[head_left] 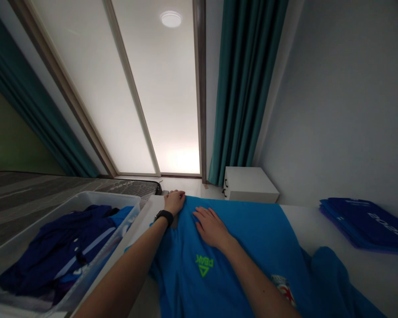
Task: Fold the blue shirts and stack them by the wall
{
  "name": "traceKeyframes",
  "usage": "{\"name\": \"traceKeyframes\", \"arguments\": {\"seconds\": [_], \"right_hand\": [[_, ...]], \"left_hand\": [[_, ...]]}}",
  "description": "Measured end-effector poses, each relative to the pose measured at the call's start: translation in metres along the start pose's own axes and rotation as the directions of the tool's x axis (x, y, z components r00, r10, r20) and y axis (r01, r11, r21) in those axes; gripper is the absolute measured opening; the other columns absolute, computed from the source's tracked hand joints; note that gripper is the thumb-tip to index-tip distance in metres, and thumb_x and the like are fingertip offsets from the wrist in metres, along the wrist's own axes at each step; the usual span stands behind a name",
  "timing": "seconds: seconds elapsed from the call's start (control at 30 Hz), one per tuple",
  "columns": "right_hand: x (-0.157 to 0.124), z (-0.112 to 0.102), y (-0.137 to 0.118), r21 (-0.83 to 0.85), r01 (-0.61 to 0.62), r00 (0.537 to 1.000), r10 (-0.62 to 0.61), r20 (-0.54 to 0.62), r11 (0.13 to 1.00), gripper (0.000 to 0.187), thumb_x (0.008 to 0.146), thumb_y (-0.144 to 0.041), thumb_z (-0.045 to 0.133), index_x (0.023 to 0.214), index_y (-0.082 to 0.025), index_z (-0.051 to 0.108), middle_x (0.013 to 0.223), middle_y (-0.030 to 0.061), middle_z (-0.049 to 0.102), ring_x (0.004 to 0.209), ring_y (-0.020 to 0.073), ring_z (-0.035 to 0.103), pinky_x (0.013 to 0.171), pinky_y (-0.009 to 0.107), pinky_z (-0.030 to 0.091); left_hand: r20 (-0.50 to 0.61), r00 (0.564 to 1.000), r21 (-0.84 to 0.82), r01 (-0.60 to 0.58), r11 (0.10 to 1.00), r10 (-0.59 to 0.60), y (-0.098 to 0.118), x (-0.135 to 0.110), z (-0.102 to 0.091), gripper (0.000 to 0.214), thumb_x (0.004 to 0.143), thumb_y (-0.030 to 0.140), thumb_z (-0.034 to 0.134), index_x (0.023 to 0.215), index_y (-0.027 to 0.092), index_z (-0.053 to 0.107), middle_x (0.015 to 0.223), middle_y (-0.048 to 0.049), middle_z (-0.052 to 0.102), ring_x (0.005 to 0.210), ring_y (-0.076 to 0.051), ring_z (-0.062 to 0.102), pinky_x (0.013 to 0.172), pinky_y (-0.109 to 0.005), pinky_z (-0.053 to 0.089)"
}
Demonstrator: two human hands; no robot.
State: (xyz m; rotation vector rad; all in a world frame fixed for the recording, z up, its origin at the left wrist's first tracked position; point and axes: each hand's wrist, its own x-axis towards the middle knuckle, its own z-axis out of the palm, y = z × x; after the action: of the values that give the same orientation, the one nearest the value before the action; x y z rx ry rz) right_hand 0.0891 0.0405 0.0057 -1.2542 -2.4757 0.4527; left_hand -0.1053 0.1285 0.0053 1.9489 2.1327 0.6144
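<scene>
A bright blue T-shirt [245,229] lies spread over the white table, with a green PEAK logo and a small badge facing up. My left hand [175,202], with a black watch on its wrist, has its fingers curled on the shirt's far left corner, and the cloth creases beside it. Resting flat on the fabric just above the logo is my right hand [210,226], its fingers stretched out. The near part of the shirt runs out of view, and my right forearm covers some of it.
Left of the table stands a clear plastic bin [86,196] holding dark blue clothes [73,238]. A stack of folded blue garments [361,223] lies on the white table [305,221] at the right. A white cabinet [250,183] stands beyond the far edge, near a teal curtain [248,88].
</scene>
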Motion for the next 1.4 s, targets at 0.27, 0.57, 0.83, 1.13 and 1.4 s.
{"name": "traceKeyframes", "arguments": {"seconds": [0.27, 0.57, 0.83, 1.13, 1.4], "right_hand": [[0.001, -0.004, 0.002, -0.114, -0.165, 0.985, 0.157, -0.076, 0.980, 0.057, 0.099, -0.041, 0.031, 0.152, -0.019, 0.032, 0.162, 0.0092, 0.018, 0.149, 0.0244, 0.011, 0.120, 0.048, 0.006], [0.002, -0.005, 0.030, -0.157, -0.403, 0.915, 0.402, -0.036, 0.902, 0.064, 0.098, -0.050, 0.023, 0.153, -0.017, 0.030, 0.160, 0.0085, 0.024, 0.149, 0.0245, 0.013, 0.118, 0.051, 0.004], [-0.003, -0.017, 0.043, -0.180, -0.451, 0.889, 0.457, -0.009, 0.874, 0.067, 0.099, -0.050, 0.022, 0.154, -0.013, 0.025, 0.161, 0.0082, 0.018, 0.149, 0.0236, 0.010, 0.119, 0.050, 0.004], [-0.025, -0.030, 0.066, -0.219, -0.478, 0.876, 0.479, -0.050, 0.851, 0.067, 0.099, -0.050, 0.019, 0.155, -0.012, 0.022, 0.162, 0.0082, 0.018, 0.149, 0.0231, 0.011, 0.119, 0.049, 0.003], [-0.072, -0.058, 0.129, -0.300, -0.654, 0.750, 0.649, -0.129, 0.695, 0.064, 0.100, -0.047, 0.021, 0.154, -0.014, 0.023, 0.161, 0.0069, 0.021, 0.148, 0.0228, 0.014, 0.119, 0.047, 0.009]], "left_hand": [[0.008, 0.990, 0.056, -0.141, 0.988, 0.141, -0.005, -0.011, -0.004, 0.040, 0.098, 0.023, 0.035, 0.128, 0.023, 0.061, 0.133, -0.0070, 0.061, 0.125, -0.024, 0.051, 0.107, -0.042, 0.031], [0.183, 0.912, 0.069, -0.385, 0.920, 0.368, -0.011, -0.030, -0.007, 0.044, 0.099, 0.035, 0.039, 0.141, 0.027, 0.050, 0.146, -0.0032, 0.051, 0.137, -0.020, 0.040, 0.117, -0.037, 0.020], [0.216, 0.908, 0.114, -0.388, 0.915, 0.359, -0.025, -0.033, -0.006, 0.049, 0.101, 0.037, 0.029, 0.148, 0.026, 0.039, 0.155, -0.0030, 0.039, 0.144, -0.021, 0.030, 0.119, -0.042, 0.013], [0.232, 0.902, 0.124, -0.400, 0.908, 0.365, -0.027, -0.030, -0.006, 0.052, 0.101, 0.039, 0.028, 0.149, 0.025, 0.038, 0.155, -0.0031, 0.037, 0.145, -0.021, 0.029, 0.119, -0.043, 0.013], [0.231, 0.897, 0.199, -0.422, 0.885, 0.376, -0.029, -0.027, -0.003, 0.056, 0.100, 0.042, 0.024, 0.150, 0.021, 0.037, 0.154, -0.0032, 0.038, 0.144, -0.022, 0.031, 0.119, -0.047, 0.017]]}}
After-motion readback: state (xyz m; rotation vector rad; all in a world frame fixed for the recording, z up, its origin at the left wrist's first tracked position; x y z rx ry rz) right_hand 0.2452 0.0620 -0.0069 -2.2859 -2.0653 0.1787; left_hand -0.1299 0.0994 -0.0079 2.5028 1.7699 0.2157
